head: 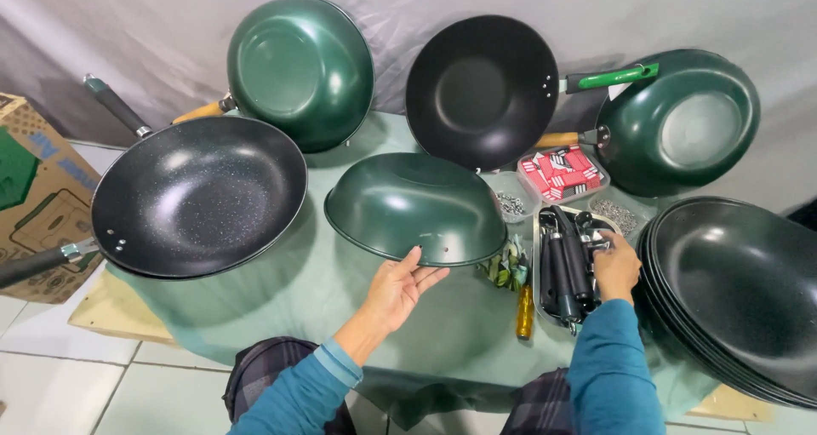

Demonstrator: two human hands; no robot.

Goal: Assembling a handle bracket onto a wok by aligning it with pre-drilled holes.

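- On the green cloth point(340, 290), right in front of the person, a green wok bowl with no handle point(414, 207) lies upside down — it is tipped up, with its near rim lifted.
- Under that near rim is the left hand point(400, 286). The palm faces up, the fingers point(428, 277) are spread a little, and the tips touch the rim beside two small holes point(434, 249).
- Just to the right of the green wok bowl sits a tray of black handles point(566, 269). The right hand point(614, 266) is down in it, fingers curled around one handle — I cannot tell if it has a firm grip yet.
- The step in hand looks like this: hold the bowl steady and pick a handle for it.
- The next move would call for lifting one handle out and lining it up with the two holes, while the left hand keeps the rim from slipping.
- Behind the tray are a tub of small silver screws point(511, 203) and a tub of red packets point(562, 173).
- Left of the green wok bowl rests a finished black wok with a handle point(197, 197).
- Right of the tray stands a stack of black bowls point(740, 294).
- A screwdriver with a yellow grip point(525, 311) lies near the tray.
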